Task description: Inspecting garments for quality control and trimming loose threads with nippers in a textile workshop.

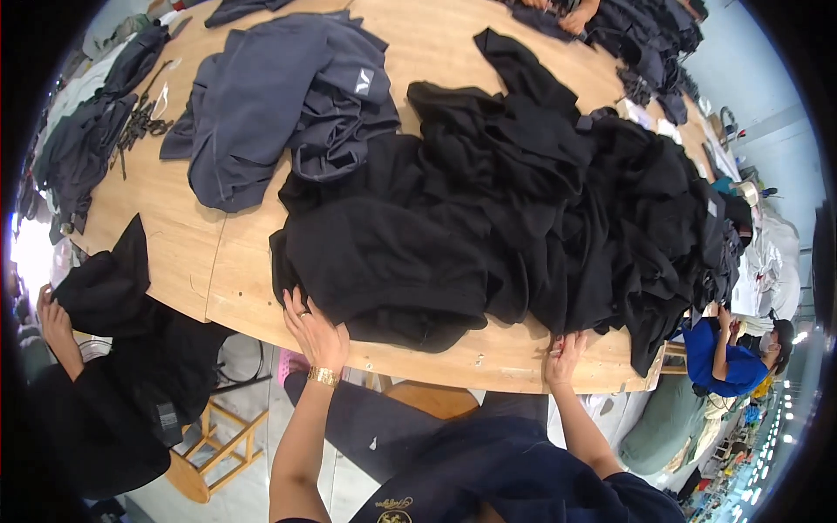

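Black garment (384,253), matte cloth, lying rumpled along near edge of wooden desk (506,356); left part fairly smooth, right part in loose folds, outline unclear.

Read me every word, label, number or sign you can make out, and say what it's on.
I'm not copying wording or brands, just placing them.
Blue-grey fabric garment: white angular logo on a grey square patch.
Wearer's navy fabric shirt: gold script and a round gold emblem.
Black cloth at left: dark rectangular label, too small to read.
Pile of black fabric garments: pale patch at right, too blurred to read.
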{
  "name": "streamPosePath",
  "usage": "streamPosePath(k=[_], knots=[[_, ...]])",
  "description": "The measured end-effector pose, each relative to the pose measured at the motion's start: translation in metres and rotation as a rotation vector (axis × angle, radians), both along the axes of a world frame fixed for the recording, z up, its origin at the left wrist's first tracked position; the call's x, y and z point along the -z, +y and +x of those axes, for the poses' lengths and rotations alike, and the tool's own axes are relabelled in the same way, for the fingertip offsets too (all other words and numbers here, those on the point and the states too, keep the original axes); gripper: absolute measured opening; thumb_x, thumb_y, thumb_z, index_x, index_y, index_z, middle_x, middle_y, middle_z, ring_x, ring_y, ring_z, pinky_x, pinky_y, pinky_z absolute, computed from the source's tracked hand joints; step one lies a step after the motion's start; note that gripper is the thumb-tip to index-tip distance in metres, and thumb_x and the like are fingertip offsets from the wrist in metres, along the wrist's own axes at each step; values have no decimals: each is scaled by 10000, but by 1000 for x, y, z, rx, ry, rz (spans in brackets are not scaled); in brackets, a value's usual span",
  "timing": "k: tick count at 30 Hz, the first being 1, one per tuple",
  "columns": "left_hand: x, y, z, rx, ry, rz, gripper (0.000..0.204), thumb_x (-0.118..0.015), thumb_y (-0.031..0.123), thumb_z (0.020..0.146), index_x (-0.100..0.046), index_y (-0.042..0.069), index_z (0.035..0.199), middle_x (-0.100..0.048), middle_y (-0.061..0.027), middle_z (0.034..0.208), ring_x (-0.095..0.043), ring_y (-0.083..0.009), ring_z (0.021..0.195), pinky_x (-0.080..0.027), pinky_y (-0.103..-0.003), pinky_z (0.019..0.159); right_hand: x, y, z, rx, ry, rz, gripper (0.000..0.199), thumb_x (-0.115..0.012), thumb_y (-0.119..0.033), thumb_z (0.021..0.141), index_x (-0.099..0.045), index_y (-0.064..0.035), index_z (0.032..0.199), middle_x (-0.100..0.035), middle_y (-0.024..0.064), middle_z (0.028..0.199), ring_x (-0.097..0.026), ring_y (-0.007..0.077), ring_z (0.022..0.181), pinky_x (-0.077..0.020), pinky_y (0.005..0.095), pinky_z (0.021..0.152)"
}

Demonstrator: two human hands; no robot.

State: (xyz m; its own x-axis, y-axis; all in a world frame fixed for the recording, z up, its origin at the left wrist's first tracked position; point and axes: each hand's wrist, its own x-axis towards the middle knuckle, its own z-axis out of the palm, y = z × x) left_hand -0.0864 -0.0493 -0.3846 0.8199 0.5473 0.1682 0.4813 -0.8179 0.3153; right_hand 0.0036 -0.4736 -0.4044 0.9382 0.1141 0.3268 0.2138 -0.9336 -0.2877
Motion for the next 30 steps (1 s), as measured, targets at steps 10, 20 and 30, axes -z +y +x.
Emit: streamPosePath(k=[10, 20, 30], knots=[[9, 13, -2, 69, 140, 39, 668, -618, 320, 640, -472, -138, 1103, -269, -251, 1352, -132, -387, 1327, -138, -541, 1046, -11, 8, -2, 43, 142, -49, 318, -467, -102, 815, -474, 9, 1112, -416, 266, 1149, -358, 451, 1072, -268, 502, 940], [0, 8, 2, -5, 239, 32, 632, -611, 337, 686, -494, -27, 1189, -258, -224, 1374, -104, -343, 1346, -124, -557, 1036, -5, 3, -1, 42, 163, 4, 225, -484, -92, 791, -466, 36, 975, -408, 287, 1135, -366, 459, 1065, -294, 504, 916], [5, 8, 5, -54, 110, 38, 656, -638, 326, 693, -460, 1, 1234, -298, -188, 1359, -138, -315, 1339, -123, -519, 1065, 2, -4, -4, -84, 92, 221, 75, -401, 26, 774, -443, 33, 835, -455, 196, 1014, -464, 318, 813, -391, 357, 733]])
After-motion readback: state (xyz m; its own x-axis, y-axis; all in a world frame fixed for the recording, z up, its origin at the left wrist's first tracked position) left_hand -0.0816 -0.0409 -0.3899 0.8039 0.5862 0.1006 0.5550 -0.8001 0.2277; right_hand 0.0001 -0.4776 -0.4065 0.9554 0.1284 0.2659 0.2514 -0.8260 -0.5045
